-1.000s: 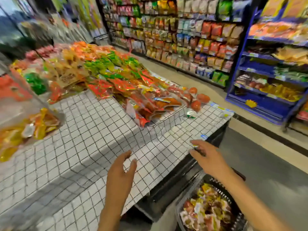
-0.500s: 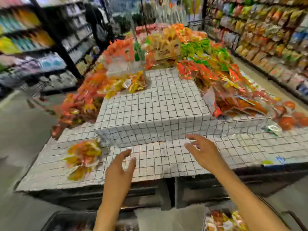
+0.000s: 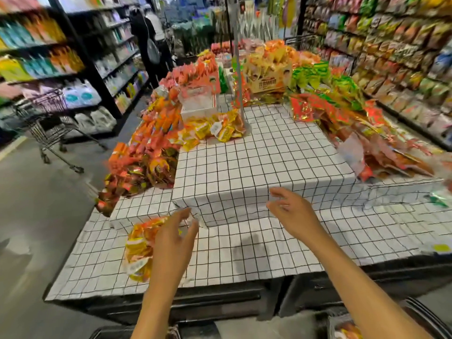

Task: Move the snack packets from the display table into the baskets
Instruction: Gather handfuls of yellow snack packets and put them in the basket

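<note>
Two empty hands above the front edge of the display table [image 3: 244, 255].

A basket [image 3: 423, 314] shows below the table's front edge, at the right. The left hand [image 3: 171, 243], fingers loosely spread, hovers at the right side of a small pile of yellow-orange snack packets [image 3: 138, 245] near the front left corner; contact cannot be told through the blur. The right hand [image 3: 293, 211], fingers apart, hangs before the raised tier [image 3: 256, 167], nothing between them. Further heaps [image 3: 146, 152] line the left edge, and a pole [image 3: 238, 69] stands mid-table.
</note>
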